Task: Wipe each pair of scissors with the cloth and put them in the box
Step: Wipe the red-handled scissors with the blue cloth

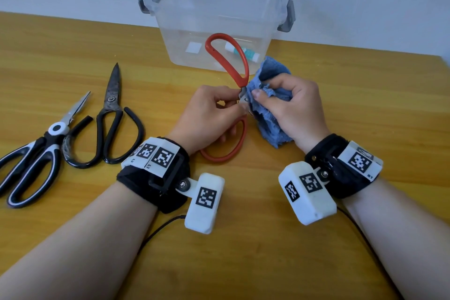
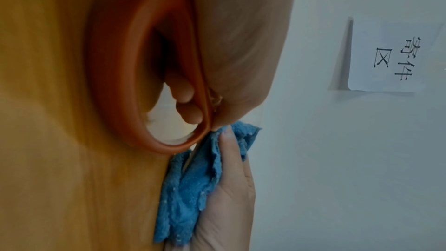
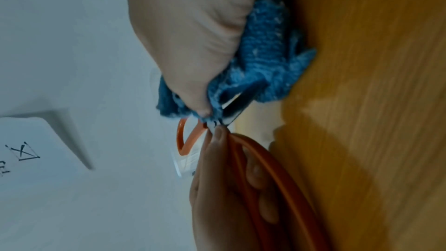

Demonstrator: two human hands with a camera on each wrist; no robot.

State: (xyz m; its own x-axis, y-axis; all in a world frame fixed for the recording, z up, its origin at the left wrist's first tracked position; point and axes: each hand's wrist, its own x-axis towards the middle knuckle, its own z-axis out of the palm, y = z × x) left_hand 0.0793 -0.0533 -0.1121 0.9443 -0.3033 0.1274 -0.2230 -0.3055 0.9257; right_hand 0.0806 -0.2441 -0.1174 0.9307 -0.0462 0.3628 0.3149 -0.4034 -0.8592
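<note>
Black-and-white scissors (image 1: 31, 165): flat on the bench (image 1: 243, 251) at about 9 o'clock, blades shut, tips toward 1 o'clock; no brand readable.
Black iron scissors (image 1: 110, 117): just beside them on the right, tip toward 12 o'clock, loop handles toward the person; one loop lies close by the first pair's pivot.
Left hands entry: the left hand (image 1: 207, 119) grips the red-handled scissors (image 1: 233, 56) near the pivot, fingers curled through the near loop (image 2: 135, 75), thumb on top.
Red-handled scissors, place: centre of the bench, held just above it, handles spread; one loop rises toward 12 o'clock in front of the box, the other lies toward 6 o'clock.
Box (image 1: 214, 19): clear plastic with grey latches, at 12 o'clock against the wall; inside, a small white-and-teal tube (image 1: 243, 51) whose print is too small to read.
Cloth (image 1: 270, 109): blue, bunched, at about 1 o'clock of the left hand, wrapped over the blades.
Right hands entry: the right hand (image 1: 289, 107) pinches the cloth against the blades (image 3: 236, 106), fingers curled round it.
Wall sign (image 2: 391, 58): white paper, printed "寄件区".
Wrist bands: black, with white square-code tags; no words legible.
</note>
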